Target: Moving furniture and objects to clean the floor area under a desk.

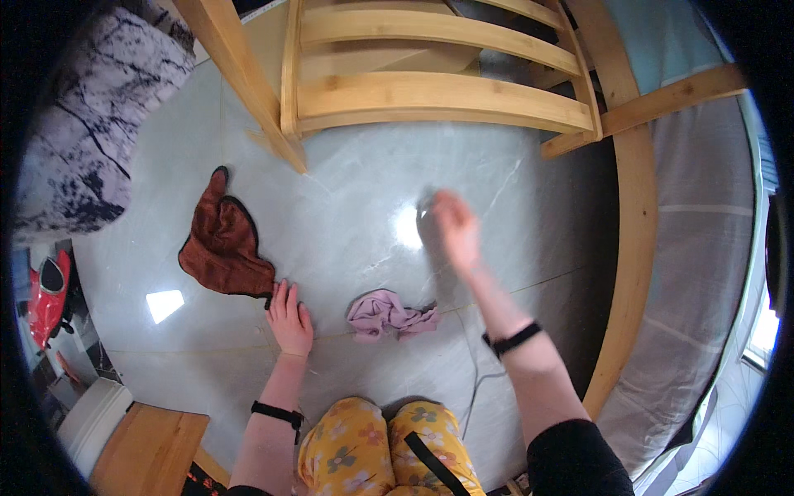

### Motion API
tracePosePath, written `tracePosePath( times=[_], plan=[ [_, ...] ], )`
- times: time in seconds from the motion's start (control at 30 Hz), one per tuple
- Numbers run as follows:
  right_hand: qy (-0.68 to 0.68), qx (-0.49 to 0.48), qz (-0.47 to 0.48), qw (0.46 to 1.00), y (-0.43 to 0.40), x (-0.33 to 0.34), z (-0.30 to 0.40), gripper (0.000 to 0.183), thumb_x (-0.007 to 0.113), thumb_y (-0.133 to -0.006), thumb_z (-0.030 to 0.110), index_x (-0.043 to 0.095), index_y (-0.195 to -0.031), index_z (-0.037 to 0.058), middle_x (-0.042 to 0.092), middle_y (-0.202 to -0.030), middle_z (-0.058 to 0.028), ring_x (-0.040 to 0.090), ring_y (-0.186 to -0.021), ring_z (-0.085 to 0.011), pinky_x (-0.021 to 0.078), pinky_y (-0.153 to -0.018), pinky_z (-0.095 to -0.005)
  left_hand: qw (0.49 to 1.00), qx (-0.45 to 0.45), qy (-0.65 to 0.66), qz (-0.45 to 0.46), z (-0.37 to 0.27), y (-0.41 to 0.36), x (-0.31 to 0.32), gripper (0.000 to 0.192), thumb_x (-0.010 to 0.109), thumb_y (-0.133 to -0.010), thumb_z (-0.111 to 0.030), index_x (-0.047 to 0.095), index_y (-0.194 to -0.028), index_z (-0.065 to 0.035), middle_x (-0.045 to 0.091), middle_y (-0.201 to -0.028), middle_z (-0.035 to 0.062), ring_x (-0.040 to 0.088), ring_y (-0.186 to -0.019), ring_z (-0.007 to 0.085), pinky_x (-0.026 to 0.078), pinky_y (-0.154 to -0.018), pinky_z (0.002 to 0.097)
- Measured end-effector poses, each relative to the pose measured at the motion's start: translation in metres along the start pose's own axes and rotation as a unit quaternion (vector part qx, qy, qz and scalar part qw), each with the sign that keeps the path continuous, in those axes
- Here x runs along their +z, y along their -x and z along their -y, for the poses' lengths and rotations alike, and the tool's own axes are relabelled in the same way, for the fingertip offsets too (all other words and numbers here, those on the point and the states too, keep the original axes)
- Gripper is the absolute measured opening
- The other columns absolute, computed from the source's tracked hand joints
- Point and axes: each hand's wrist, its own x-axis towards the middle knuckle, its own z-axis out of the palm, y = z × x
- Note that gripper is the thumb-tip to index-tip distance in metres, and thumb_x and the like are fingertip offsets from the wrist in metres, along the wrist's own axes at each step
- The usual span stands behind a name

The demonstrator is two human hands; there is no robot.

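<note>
My left hand lies flat on the grey tiled floor, its fingertips beside the lower corner of a brown cloth with dark edging. That cloth is spread unevenly, with folds in its upper part. A crumpled light purple cloth lies on the floor between my arms. My right hand is blurred, over the floor above and to the right of the purple cloth. Its fingers look bent; whether it holds something small cannot be told.
A slatted wooden rack stands ahead. On the right are a wooden bed frame post and grey fabric. A marbled-pattern cover is at the upper left, a red toy vehicle below it. A thin cable lies near my knees.
</note>
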Motion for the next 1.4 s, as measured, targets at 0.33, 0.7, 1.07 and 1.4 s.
tracePosePath(
  times=[0.33, 0.7, 1.07, 1.4],
  plan=[
    [-0.459, 0.172, -0.024, 0.871, -0.167, -0.040, -0.002, 0.033, 0.043, -0.092, 0.011, 0.042, -0.122, -0.0001, 0.049, -0.118, -0.0094, 0.047, -0.109, -0.0208, 0.0408, -0.094, -0.0376, 0.998, 0.056, 0.020, -0.016, -0.058, -0.036, 0.015, 0.044, 0.052, -0.082, -0.021, 0.047, -0.123, -0.0056, 0.044, -0.131, 0.0082, 0.038, -0.125, 0.0254, 0.025, -0.104, 0.0459],
    [-0.438, 0.214, 0.000, 0.873, -0.189, -0.066, 0.006, 0.024, 0.052, -0.089, 0.021, 0.051, -0.114, 0.0193, 0.053, -0.111, 0.0074, 0.040, -0.112, -0.0088, 0.0147, -0.101, -0.0461, 0.973, 0.167, 0.125, 0.100, -0.147, -0.105, 0.015, 0.052, 0.048, -0.089, -0.028, 0.035, -0.133, -0.0029, 0.028, -0.143, 0.0112, 0.022, -0.134, 0.0258, 0.017, -0.110, 0.0412],
    [-0.381, 0.124, 0.011, 0.916, -0.183, -0.044, -0.028, 0.040, 0.045, -0.080, 0.002, 0.050, -0.118, 0.0151, 0.051, -0.118, 0.0069, 0.040, -0.113, -0.0054, 0.0177, -0.092, -0.0275, 0.976, 0.119, 0.049, 0.177, -0.204, -0.165, 0.052, 0.064, 0.036, -0.092, -0.043, 0.021, -0.140, -0.0043, 0.014, -0.148, 0.0080, 0.011, -0.137, 0.0180, 0.011, -0.111, 0.0388],
    [-0.400, 0.121, -0.018, 0.908, -0.175, -0.040, -0.016, 0.027, 0.049, -0.079, 0.000, 0.055, -0.103, 0.0102, 0.053, -0.102, 0.0022, 0.045, -0.093, -0.0090, 0.0287, -0.082, -0.0256, 0.955, 0.228, 0.017, 0.189, -0.080, -0.036, -0.006, 0.049, 0.052, -0.086, -0.034, 0.047, -0.127, -0.0085, 0.045, -0.132, 0.0045, 0.035, -0.128, 0.0192, 0.019, -0.108, 0.0440]
  ],
)
